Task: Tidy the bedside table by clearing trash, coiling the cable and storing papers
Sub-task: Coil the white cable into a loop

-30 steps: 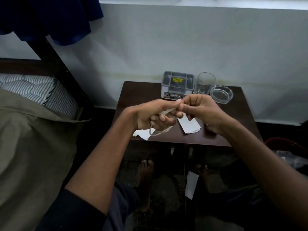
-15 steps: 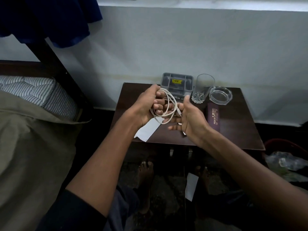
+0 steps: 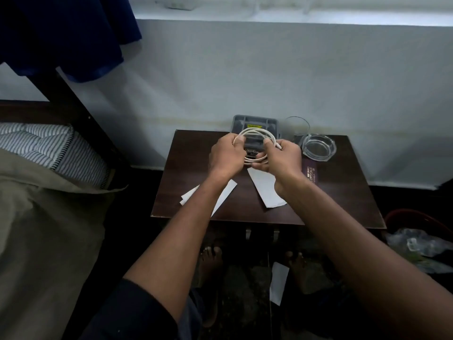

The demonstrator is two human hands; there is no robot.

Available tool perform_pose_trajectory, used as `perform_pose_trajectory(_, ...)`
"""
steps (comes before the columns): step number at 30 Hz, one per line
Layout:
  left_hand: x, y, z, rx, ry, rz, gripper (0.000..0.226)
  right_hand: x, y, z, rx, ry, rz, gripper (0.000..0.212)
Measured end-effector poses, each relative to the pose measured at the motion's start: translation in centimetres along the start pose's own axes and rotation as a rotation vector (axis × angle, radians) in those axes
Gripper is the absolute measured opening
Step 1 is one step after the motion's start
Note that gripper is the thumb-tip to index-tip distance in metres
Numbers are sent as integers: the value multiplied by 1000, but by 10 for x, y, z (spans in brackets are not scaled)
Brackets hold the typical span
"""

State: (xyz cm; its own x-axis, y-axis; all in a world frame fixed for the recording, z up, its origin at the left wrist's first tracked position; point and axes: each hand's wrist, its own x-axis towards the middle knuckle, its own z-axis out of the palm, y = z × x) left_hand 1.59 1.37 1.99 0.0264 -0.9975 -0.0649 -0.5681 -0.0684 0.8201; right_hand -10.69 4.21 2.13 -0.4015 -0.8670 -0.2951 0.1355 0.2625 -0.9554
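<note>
A white cable (image 3: 255,133) is wound into a round coil and held above the back of the dark wooden bedside table (image 3: 191,153). My left hand (image 3: 226,154) grips the coil's left side and my right hand (image 3: 282,158) grips its right side. Two white papers lie on the table under my forearms, one on the left (image 3: 224,195) and one on the right (image 3: 266,190). A third paper (image 3: 279,282) lies on the floor between my feet.
At the table's back stand a grey compartment tray (image 3: 255,121), a drinking glass (image 3: 297,127) and a glass ashtray (image 3: 318,147). A dark maroon case (image 3: 309,173) lies right of my right wrist. A bed (image 3: 49,192) is at left; a red bin (image 3: 421,222) with plastic trash at right.
Both hands have moved away from me toward the grey tray. The cable went from a loose loop to a wide round coil held on both sides.
</note>
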Motion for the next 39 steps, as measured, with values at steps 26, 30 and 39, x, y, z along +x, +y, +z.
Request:
perform_pose_trajectory(26, 58, -24, -19, 100, 115, -161, 25, 34, 2, 66, -328, -106, -129, 32)
perform_pose_trajectory(30, 58, -32, -30, -250, 40, -191, 26, 36, -1, 65, -73, -127, 51, 29)
perform_pose_trajectory(39, 56, -56, -58, 89, 98, -107, 20, 39, -5, 52, -103, -107, -5, 23)
